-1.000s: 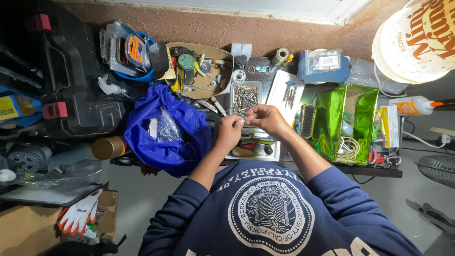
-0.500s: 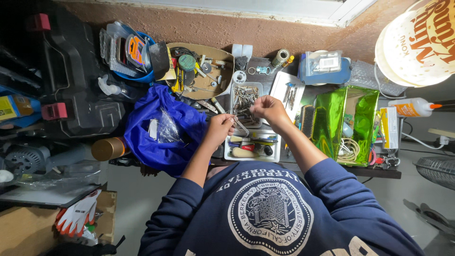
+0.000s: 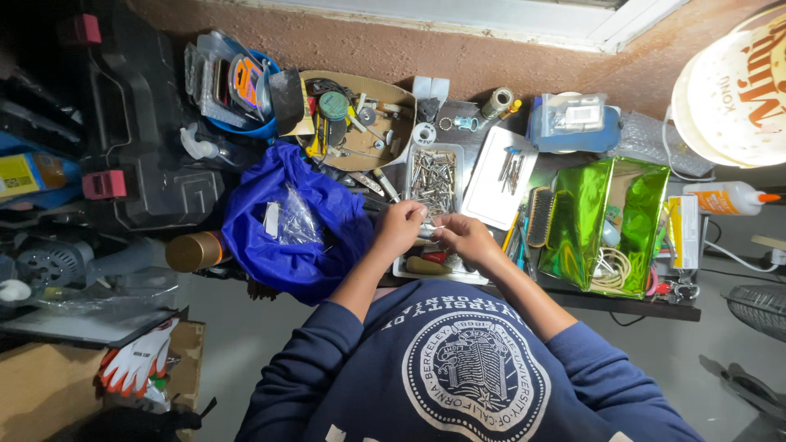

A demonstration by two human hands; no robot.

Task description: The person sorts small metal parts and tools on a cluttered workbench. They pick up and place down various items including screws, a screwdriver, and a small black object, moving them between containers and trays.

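Both hands meet over the bench: left hand [image 3: 399, 228] and right hand [image 3: 460, 237] pinch one small metal piece [image 3: 427, 233], fingers curled tight. One tray of screws [image 3: 432, 173] sits just beyond, plus one blue bag [image 3: 295, 221].

Both hands, the left hand [image 3: 399, 227] and the right hand [image 3: 461, 237], meet just below the screw tray [image 3: 434, 172]. A blue bag [image 3: 295, 221] lies left of that tray.

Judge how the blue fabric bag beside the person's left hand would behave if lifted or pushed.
The blue fabric bag lies crumpled in soft folds, so it would probably sag and flop rather than keep its shape. Its sheen suggests thin, slippery cloth, likely light. The clear plastic packet resting on it might slide off if the bag is tugged.
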